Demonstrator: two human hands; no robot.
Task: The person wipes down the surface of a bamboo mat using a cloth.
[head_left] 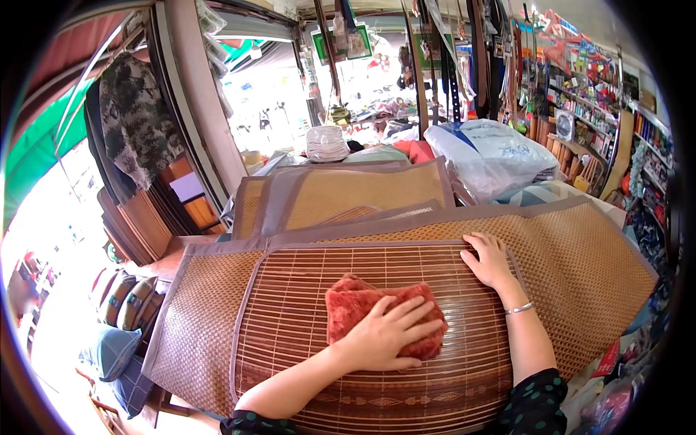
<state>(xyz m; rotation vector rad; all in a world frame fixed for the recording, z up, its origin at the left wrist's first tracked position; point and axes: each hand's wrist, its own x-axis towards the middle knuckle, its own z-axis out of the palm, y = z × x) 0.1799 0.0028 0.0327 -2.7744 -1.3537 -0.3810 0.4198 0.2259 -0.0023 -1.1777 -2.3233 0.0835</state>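
Note:
My left hand (386,335) lies palm down on a folded red plush cloth (348,308), its fingers apart and laid flat across the top. Beneath the cloth is a brown slatted bamboo mat (290,319) with a grey fabric border and a patterned band near its lower end. My right hand (489,259) rests at the mat's upper right edge, fingers spread and nothing held. A larger woven mat (573,254) with a grey border stretches under the bamboo one on both sides.
Another bordered woven mat (362,188) lies just behind. Beyond it are a plastic-wrapped bundle (493,156) and a white stack (326,143). Belts (417,72) hang overhead. Cushions (112,348) sit low at the left, and stocked shelves (587,101) line the right.

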